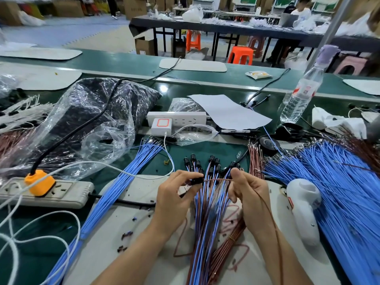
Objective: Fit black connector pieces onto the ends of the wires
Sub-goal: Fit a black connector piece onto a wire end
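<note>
Workshop, green bench (197, 150) with a white mat (127, 233) at the near edge. Over the mat, left hand (176, 194), grip pinched on a black connector piece (196, 180). Right hand (248, 194), grip pinched narrow on a brown wire (218, 179) close to its end, rest of the wire trailing down past the wrist. Wire tip is at the connector's mouth; can't tell if seated.

Under the hands lies a finished bundle (207, 212) of blue and brown wires, connectors fitted at the far ends.

To do this well, probably: hold the wire short so it won't buckle, line it straight with the opening, push till it stops, tug to check.

Farther out: loose blue wires (339, 182) right, brown loose wires (255, 159), power strip (51, 194) left, water bottle (300, 93), other tables (205, 27) behind.
</note>
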A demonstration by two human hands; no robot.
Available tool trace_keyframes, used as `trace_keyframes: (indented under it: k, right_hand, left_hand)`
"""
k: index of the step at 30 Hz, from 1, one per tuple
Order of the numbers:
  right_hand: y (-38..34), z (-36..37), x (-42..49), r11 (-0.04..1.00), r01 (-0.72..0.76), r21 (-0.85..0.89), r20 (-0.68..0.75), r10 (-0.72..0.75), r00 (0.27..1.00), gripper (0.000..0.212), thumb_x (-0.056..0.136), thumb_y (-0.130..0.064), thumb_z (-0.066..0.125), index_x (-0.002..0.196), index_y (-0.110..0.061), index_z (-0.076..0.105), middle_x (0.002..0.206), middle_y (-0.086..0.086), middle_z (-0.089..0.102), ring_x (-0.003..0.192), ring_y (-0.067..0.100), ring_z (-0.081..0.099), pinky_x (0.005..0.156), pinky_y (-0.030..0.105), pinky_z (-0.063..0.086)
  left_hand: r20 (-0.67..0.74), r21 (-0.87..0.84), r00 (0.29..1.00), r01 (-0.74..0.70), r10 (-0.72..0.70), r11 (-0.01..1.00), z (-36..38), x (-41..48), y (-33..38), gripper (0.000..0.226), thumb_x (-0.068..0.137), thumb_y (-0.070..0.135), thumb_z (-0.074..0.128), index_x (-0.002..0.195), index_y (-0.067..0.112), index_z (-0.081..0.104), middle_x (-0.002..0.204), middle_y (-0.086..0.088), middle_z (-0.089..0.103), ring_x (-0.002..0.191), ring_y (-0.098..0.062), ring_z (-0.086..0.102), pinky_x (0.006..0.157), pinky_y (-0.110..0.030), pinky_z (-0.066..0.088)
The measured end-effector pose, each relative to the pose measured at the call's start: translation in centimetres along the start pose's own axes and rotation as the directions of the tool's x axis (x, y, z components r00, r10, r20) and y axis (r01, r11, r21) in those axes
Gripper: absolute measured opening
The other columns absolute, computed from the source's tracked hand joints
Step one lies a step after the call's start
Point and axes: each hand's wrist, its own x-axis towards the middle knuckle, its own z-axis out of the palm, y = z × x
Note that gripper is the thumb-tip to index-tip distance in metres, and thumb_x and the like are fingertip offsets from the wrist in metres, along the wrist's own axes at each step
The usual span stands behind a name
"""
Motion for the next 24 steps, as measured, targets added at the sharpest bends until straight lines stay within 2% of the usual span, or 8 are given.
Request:
trace_keyframes:
  k: [4, 11, 15, 17, 19, 20, 22, 24]
  right_hand:
    - [0.2, 0.2, 0.0, 0.999, -0.015, -0.051, 0.01, 0.016, 1.0, 0.047, 0.093, -0.011, 0.057, 0.05, 0.001, 0.04, 0.045, 0.007, 0.039, 0.043, 0.014, 0.034, 0.049, 0.018, 0.035]
    - [-0.1, -0.5, 0.3, 0.99, -0.134, -0.05, 0.086, 0.138, 0.987, 0.043, 0.088, 0.001, 0.058, 0.05, -0.006, 0.04, 0.049, 0.011, 0.033, 0.048, 0.018, 0.028, 0.047, 0.021, 0.03]
    - [0.2, 0.0, 0.0, 0.98, -0.143, -0.135, 0.189, 0.167, 0.968, 0.043, 0.09, -0.002, 0.059, 0.052, 0.004, 0.041, 0.047, 0.009, 0.037, 0.041, 0.013, 0.034, 0.042, 0.02, 0.03]
    - [0.3, 0.1, -0.1, 0.981, -0.151, -0.119, 0.232, 0.175, 0.957, 0.044, 0.094, -0.018, 0.06, 0.054, -0.005, 0.048, 0.045, 0.002, 0.042, 0.042, 0.017, 0.039, 0.043, 0.022, 0.034]
    - [0.0, 0.0, -0.1, 0.984, -0.178, -0.035, 0.246, 0.181, 0.952, 0.041, 0.092, -0.038, 0.06, 0.055, -0.023, 0.051, 0.047, -0.004, 0.044, 0.047, 0.02, 0.044, 0.046, 0.022, 0.041]
    - [-0.1, -0.1, 0.0, 0.979, -0.198, 0.054, 0.22, 0.181, 0.958, 0.037, 0.089, -0.044, 0.062, 0.058, -0.025, 0.053, 0.049, -0.004, 0.044, 0.047, 0.02, 0.046, 0.048, 0.021, 0.043]
    - [-0.2, -0.5, 0.1, 0.915, -0.226, 0.334, 0.135, 0.191, 0.972, 0.026, 0.081, -0.039, 0.07, 0.068, -0.021, 0.057, 0.052, 0.0, 0.049, 0.046, 0.018, 0.05, 0.048, 0.021, 0.047]
    - [-0.3, -1.1, 0.5, 0.793, -0.217, 0.569, 0.08, 0.21, 0.974, 0.013, 0.074, -0.027, 0.071, 0.078, -0.018, 0.062, 0.062, 0.004, 0.061, 0.051, 0.017, 0.059, 0.052, 0.023, 0.053]
  left_hand:
    - [0.067, 0.008, 0.997, -0.032, 0.031, 0.999, 0.3, -0.4, 0.1, 0.029, 0.078, -0.002, 0.073, 0.101, 0.014, 0.071, 0.094, 0.006, 0.067, 0.09, -0.01, 0.062, 0.079, -0.024, 0.051]
    - [0.066, 0.0, 0.996, -0.061, 0.061, 0.998, 0.2, -0.1, -0.1, 0.028, 0.079, 0.002, 0.071, 0.104, 0.015, 0.071, 0.098, 0.007, 0.067, 0.094, -0.011, 0.061, 0.082, -0.028, 0.051]
    - [0.138, 0.01, 0.982, -0.133, 0.131, 0.991, 0.6, -0.5, 0.2, 0.026, 0.078, 0.009, 0.07, 0.103, 0.014, 0.071, 0.097, 0.011, 0.065, 0.092, -0.009, 0.058, 0.082, -0.026, 0.049]
    - [0.128, -0.015, 0.986, -0.108, 0.11, 0.994, 0.6, -0.4, 0.2, 0.026, 0.078, 0.008, 0.07, 0.103, 0.015, 0.071, 0.096, 0.012, 0.066, 0.091, -0.009, 0.06, 0.081, -0.025, 0.049]
    - [0.1, -0.076, 0.995, -0.022, 0.03, 0.997, 0.5, -0.3, 0.2, 0.025, 0.078, 0.006, 0.071, 0.1, 0.017, 0.07, 0.093, 0.011, 0.067, 0.086, -0.008, 0.062, 0.078, -0.023, 0.049]
    - [0.081, -0.111, 0.996, 0.03, -0.021, 0.993, 0.4, -0.2, 0.2, 0.025, 0.078, 0.003, 0.072, 0.098, 0.018, 0.068, 0.09, 0.011, 0.068, 0.082, -0.007, 0.062, 0.077, -0.022, 0.049]
    - [0.057, -0.167, 0.991, 0.13, -0.122, 0.977, 0.3, -0.1, 0.1, 0.028, 0.078, -0.002, 0.073, 0.093, 0.019, 0.064, 0.083, 0.013, 0.066, 0.074, -0.007, 0.058, 0.073, -0.02, 0.047]
    - [0.067, -0.209, 0.98, 0.196, -0.185, 0.958, 0.2, 0.0, -0.2, 0.029, 0.078, -0.003, 0.072, 0.091, 0.02, 0.063, 0.076, 0.014, 0.063, 0.068, -0.007, 0.054, 0.068, -0.017, 0.044]
